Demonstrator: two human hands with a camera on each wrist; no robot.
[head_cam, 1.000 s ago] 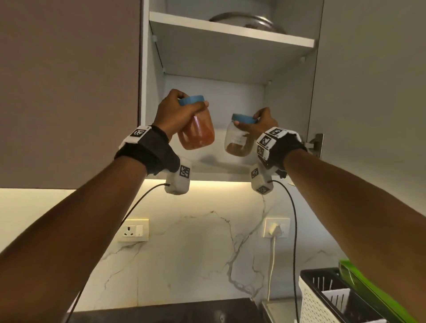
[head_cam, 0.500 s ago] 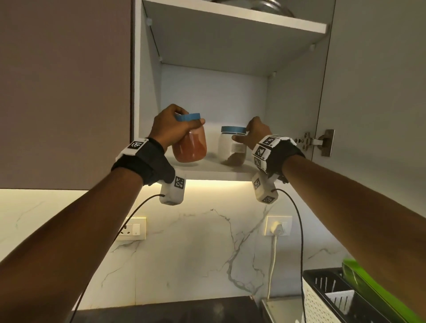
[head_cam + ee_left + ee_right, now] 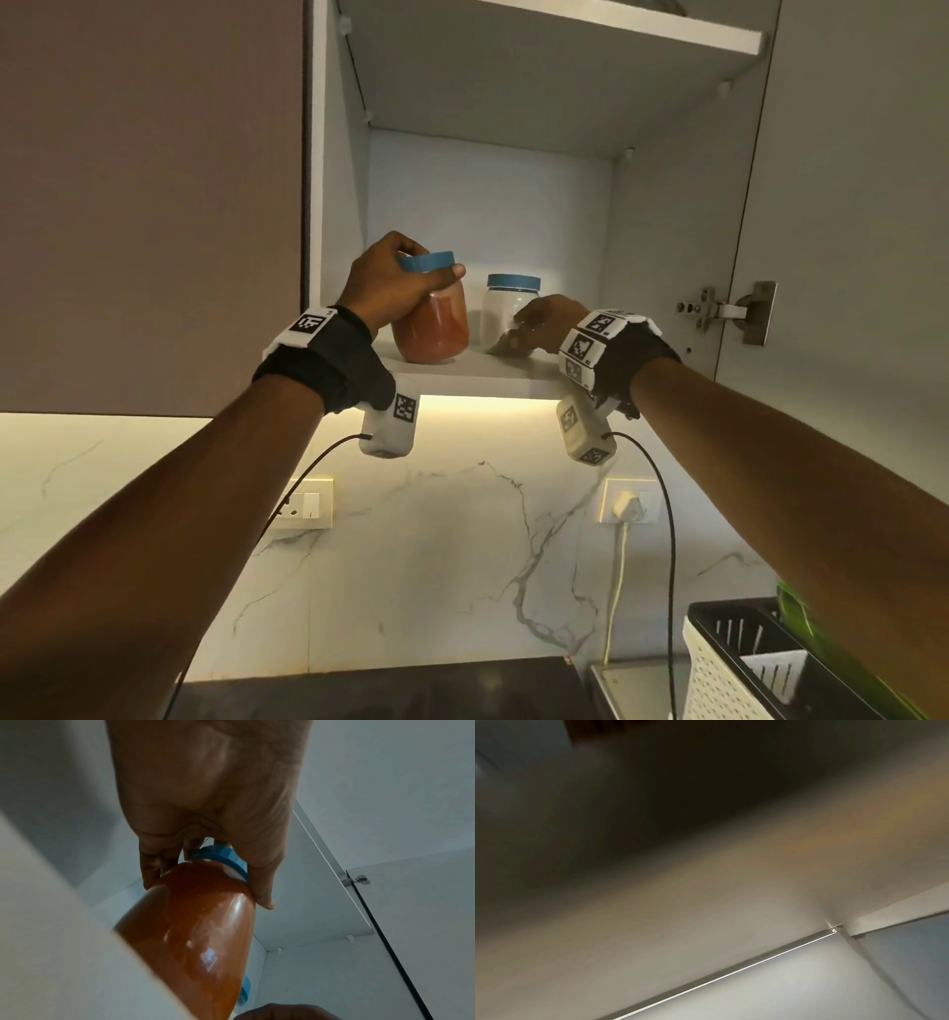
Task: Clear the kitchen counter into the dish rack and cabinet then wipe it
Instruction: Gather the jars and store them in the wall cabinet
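My left hand grips the round, glossy orange jar, now lowered onto the cabinet shelf, while my right hand, fingers relaxed, has released the clear jar at its 3 o'clock.

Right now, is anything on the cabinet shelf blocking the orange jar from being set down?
Nothing visible does. The left hand holds the orange jar at the bottom shelf, with bare shelf under it; the second jar stands apart to its right.

Both arms raised; left hand gripping, right hand loosely curled.
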